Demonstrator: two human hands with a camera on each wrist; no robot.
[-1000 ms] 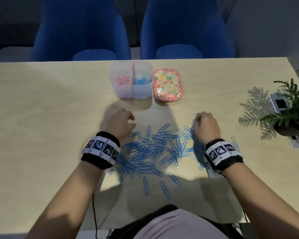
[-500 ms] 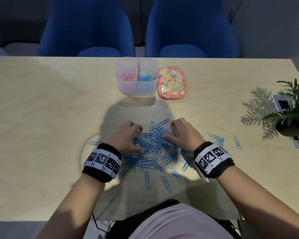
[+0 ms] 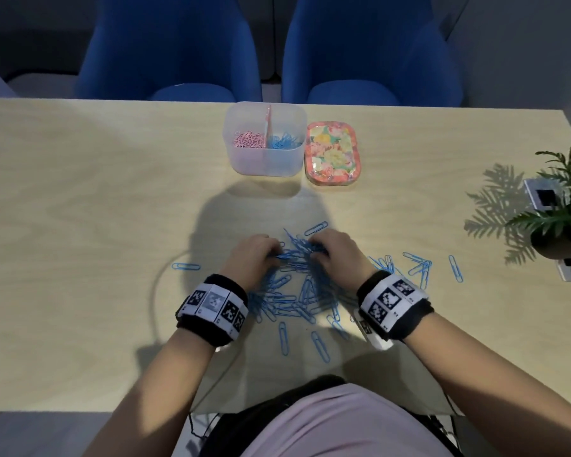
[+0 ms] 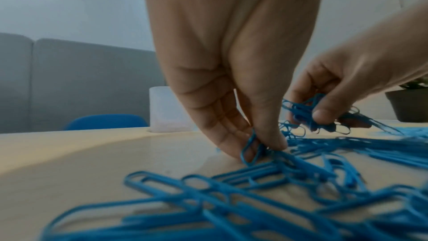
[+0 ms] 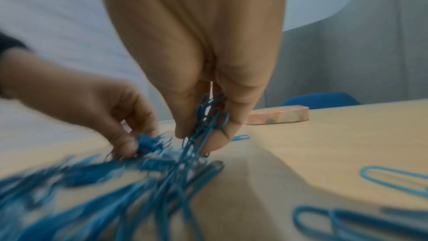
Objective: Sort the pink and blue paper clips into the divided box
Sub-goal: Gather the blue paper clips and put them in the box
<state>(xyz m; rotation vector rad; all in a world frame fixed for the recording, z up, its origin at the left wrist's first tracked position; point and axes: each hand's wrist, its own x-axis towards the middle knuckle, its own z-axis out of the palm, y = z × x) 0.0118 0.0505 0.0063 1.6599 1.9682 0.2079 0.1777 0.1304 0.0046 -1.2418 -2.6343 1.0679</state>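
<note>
Pale wood-grain bench (image 3: pixel 80 209), matt, under smooth coated blue paper clips (image 3: pixel 287 301).
Beyond the clips, the divided box (image 3: pixel 264 159) is frosted translucent plastic; beside the box a glossy floral lid (image 3: pixel 332 156); wristbands (image 3: pixel 211 308) of black cloth.

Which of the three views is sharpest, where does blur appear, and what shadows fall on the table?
Head view: sharpest; the person's shadow darkens the table around the blue paper clips, and the plant throws a leafy shadow. Left wrist view: nearest clips soft, the left hand fairly crisp. Right wrist view: heaviest blur, smearing the clips and left hand; the right hand is clearer.
</note>
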